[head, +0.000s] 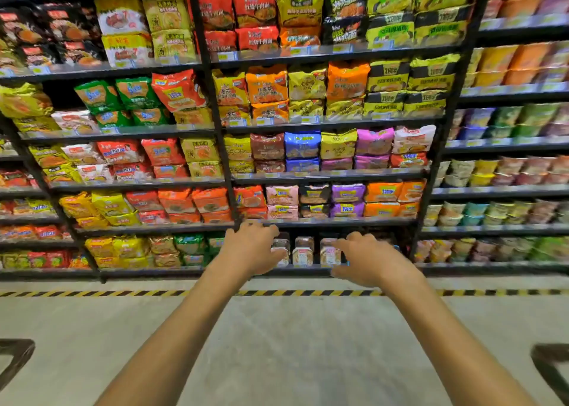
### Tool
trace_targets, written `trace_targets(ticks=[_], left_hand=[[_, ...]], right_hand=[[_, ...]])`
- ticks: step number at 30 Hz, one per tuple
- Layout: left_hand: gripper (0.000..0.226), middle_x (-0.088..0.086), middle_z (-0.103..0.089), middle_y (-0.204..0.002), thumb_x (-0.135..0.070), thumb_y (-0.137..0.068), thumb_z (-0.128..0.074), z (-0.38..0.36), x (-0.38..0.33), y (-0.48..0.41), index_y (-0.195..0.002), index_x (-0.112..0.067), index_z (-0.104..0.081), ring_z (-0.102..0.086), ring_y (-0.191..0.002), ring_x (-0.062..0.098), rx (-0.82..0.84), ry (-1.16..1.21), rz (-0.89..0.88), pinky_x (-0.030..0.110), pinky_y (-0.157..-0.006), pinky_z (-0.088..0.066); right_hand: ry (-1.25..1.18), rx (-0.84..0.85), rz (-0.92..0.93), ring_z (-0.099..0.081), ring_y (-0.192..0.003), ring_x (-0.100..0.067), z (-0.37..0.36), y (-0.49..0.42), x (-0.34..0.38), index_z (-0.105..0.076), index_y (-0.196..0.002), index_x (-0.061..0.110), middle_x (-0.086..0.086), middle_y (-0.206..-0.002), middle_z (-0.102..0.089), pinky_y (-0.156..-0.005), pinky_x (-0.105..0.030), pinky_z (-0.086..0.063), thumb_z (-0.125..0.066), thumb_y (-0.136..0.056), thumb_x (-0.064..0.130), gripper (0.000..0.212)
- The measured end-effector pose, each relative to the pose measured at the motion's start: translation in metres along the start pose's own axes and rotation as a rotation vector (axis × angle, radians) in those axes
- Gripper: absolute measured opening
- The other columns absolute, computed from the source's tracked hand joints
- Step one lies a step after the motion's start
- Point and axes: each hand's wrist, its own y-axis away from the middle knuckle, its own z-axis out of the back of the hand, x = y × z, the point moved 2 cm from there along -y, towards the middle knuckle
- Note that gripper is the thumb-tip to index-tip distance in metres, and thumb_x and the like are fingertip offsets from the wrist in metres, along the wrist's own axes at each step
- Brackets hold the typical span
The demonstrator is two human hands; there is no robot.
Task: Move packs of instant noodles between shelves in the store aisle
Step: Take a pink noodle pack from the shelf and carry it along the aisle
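Left hand (249, 248) and right hand (374, 260) reach out, fingers loosely spread, holding nothing. Small noodle packs (303, 251) stand on the bottom shelf (308, 271), between both hands' fingers and just beyond them; contact unclear.

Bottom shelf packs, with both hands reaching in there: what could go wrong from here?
The small packs stand close together, so the left hand or right hand could tip a neighbour over. The shelf edge above sits low over both hands; lifting a pack out could bump it.
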Motion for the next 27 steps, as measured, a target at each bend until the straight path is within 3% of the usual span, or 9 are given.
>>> trace_targets(ticks=[13,17,23,27], left_hand=[[0.049,0.004,-0.053,-0.144,-0.051,-0.102,-0.044,-0.024,-0.146,-0.058,-0.143,-0.025,-0.047,-0.046,-0.134,0.031,0.040,0.016,-0.107,0.053,-0.107,-0.038],[0.050,0.005,-0.054,-0.141,-0.051,-0.101,-0.044,-0.032,-0.172,-0.077,-0.143,-0.025,-0.047,-0.048,-0.132,0.031,0.050,-0.004,-0.150,0.053,-0.105,-0.040],[0.051,0.005,-0.054,-0.143,-0.053,-0.100,-0.046,-0.043,-0.200,-0.122,-0.145,-0.028,-0.045,-0.048,-0.131,0.030,0.084,0.019,-0.202,0.051,-0.103,-0.042],[0.048,0.003,-0.059,-0.137,-0.054,-0.099,-0.048,-0.050,-0.221,-0.168,-0.140,-0.028,-0.050,-0.056,-0.123,0.028,0.089,0.032,-0.238,0.046,-0.099,-0.048]], right_hand=[[0.013,0.033,-0.160,-0.041,-0.134,-0.033,-0.022,0.024,-0.150,-0.041,-0.147,0.023,-0.008,-0.148,-0.043,-0.103,-0.047,-0.042,-0.054,-0.096,0.051,0.059],[-0.030,0.060,-0.180,-0.036,-0.139,-0.034,-0.027,0.019,-0.186,-0.036,-0.150,0.026,-0.008,-0.149,-0.042,-0.108,-0.050,-0.039,-0.053,-0.097,0.052,0.062],[-0.055,0.068,-0.229,-0.041,-0.134,-0.031,-0.034,-0.001,-0.231,-0.035,-0.152,0.030,-0.006,-0.150,-0.041,-0.101,-0.047,-0.046,-0.052,-0.097,0.054,0.063],[-0.082,0.075,-0.263,-0.036,-0.139,-0.032,-0.040,-0.028,-0.268,-0.036,-0.152,0.028,-0.005,-0.154,-0.037,-0.107,-0.050,-0.040,-0.053,-0.096,0.053,0.063]])
